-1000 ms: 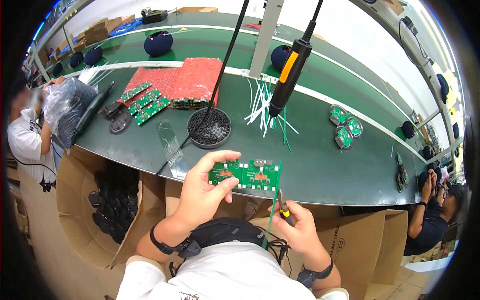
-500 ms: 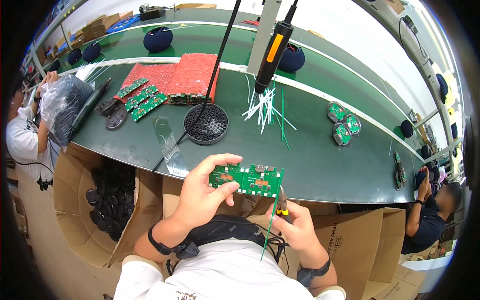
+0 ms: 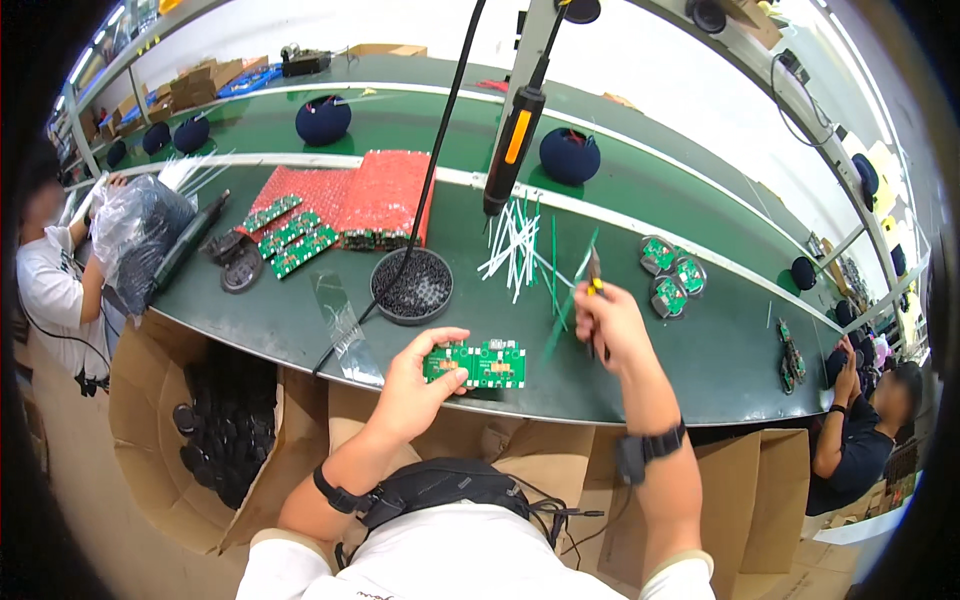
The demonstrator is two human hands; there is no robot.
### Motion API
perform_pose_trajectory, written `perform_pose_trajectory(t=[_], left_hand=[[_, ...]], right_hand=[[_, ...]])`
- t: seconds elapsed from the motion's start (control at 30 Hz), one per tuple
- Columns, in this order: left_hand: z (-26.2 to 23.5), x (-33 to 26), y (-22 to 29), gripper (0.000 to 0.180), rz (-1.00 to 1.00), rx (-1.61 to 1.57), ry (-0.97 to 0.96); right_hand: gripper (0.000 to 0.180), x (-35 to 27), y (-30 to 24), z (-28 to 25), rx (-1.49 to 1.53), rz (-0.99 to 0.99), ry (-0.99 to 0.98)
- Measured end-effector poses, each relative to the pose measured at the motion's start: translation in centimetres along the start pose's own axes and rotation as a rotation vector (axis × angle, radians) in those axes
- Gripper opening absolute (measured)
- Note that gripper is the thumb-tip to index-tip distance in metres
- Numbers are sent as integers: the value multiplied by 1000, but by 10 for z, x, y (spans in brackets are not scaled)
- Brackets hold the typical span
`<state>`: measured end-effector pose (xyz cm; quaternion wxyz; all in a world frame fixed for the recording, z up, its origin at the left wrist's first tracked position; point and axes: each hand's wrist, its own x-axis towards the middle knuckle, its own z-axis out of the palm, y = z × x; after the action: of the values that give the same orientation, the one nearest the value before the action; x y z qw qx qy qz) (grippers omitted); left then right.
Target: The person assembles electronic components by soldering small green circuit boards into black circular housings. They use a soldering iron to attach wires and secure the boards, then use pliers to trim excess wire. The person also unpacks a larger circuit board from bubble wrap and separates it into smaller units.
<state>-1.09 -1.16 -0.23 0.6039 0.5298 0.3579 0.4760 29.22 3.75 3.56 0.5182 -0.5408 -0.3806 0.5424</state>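
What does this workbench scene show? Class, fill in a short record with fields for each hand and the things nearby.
Left hand: holds a green circuit board by its left end, above the table edge.
Right hand: raised, grip closed on a small yellow-handled tool.
Table: green, curved.
Nearby: round black tray, white ties, hanging screwdriver, red sheets.

Red bubble-wrap sheets (image 3: pixel 375 195) spread flat on the green bench, left of centre; a crinkled clear plastic bag (image 3: pixel 135 235) held at the far left edge. Open brown cardboard cartons (image 3: pixel 150 400) below the bench front, and more brown boxes (image 3: pixel 210 80), seemingly cardboard, on the upper-left shelf.
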Motion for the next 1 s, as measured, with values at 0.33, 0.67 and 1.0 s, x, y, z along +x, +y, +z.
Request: perform_pose_trajectory(t=[0.33, 0.67, 1.0], left_hand=[[0, -4, 7, 48, -2, 239, -14], [-5, -5, 3, 63, 54, 336, -31], [5, -3, 2, 62, 121, 419, -134]], right_hand=[[39, 83, 3, -45, -1371, -367, 438], [41, -48, 15, -36, -1309, -786, 319], [32, -77, 61, 39, -376, -298, -133]])
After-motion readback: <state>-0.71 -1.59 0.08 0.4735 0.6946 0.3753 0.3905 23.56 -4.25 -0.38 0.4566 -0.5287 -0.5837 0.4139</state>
